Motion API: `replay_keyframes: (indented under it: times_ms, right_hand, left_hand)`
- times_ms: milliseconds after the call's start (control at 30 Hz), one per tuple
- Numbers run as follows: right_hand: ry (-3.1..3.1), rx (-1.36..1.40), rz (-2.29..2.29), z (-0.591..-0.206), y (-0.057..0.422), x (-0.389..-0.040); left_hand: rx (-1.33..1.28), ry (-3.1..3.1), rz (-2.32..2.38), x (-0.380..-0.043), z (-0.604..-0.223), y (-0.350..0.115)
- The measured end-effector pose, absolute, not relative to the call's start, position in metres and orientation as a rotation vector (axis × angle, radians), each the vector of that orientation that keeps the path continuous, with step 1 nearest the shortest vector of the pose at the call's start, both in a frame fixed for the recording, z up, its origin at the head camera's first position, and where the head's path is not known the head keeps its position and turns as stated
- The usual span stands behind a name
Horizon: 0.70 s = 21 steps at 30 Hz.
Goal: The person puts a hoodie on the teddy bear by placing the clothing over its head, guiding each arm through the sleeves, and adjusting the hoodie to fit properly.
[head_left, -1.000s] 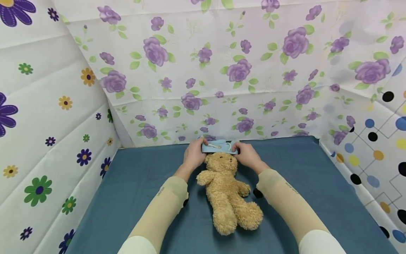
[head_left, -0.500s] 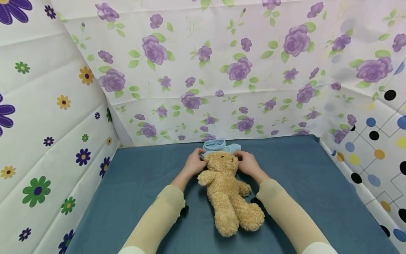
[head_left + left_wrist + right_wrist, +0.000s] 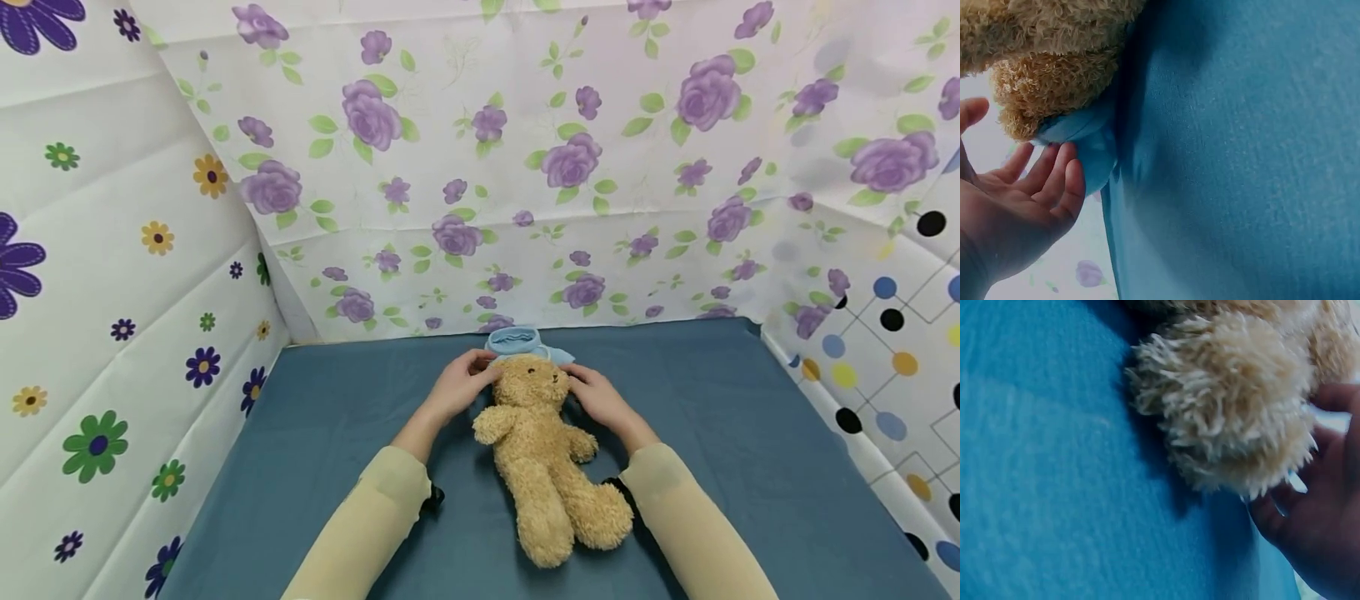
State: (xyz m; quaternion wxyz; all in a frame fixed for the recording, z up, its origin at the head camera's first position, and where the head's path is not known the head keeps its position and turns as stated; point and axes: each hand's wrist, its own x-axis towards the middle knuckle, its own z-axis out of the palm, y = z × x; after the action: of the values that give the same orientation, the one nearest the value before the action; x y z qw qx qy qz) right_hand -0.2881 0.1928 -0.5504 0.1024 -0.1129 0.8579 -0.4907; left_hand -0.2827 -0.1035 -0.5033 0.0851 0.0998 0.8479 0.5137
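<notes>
A tan curly-plush teddy bear [image 3: 536,442] lies on its back, head toward the back wall. Behind and partly under its head is a light blue cloth garment [image 3: 517,337] with a rolled opening and a white cord; the rest is hidden. The left hand [image 3: 459,385] is at one side of the head. In the left wrist view, that hand's fingers are loosely bent, the fingertips [image 3: 1067,150] at the blue cloth and the thumb apart. At the head's other side is the right hand [image 3: 600,396]; in the right wrist view, the bear's paw [image 3: 1229,400] partly covers its fingers.
A blue-grey cloth [image 3: 360,400] covers the table. White sheets with purple roses [image 3: 457,237] at the back, daisies [image 3: 97,446] at left and coloured dots [image 3: 892,321] at right stand close round its edges.
The hands have let go of the garment's front edge and come down to the sides of the bear's head. The garment's opening has folded back and now shows behind the head.
</notes>
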Motion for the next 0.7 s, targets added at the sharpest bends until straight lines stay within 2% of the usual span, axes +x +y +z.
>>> replay_keyframes:
  times_ms: [200,700]
  right_hand:
    - [2.236,-0.381,-1.567,-0.550,0.204,-0.282]
    - [2.325,-0.353,-1.449,-0.548,0.191,-0.289]
  left_hand:
    - [0.299,2.476,1.501,-0.282,-0.505,-0.105]
    - [0.257,2.505,1.502,-0.283,-0.515,-0.103]
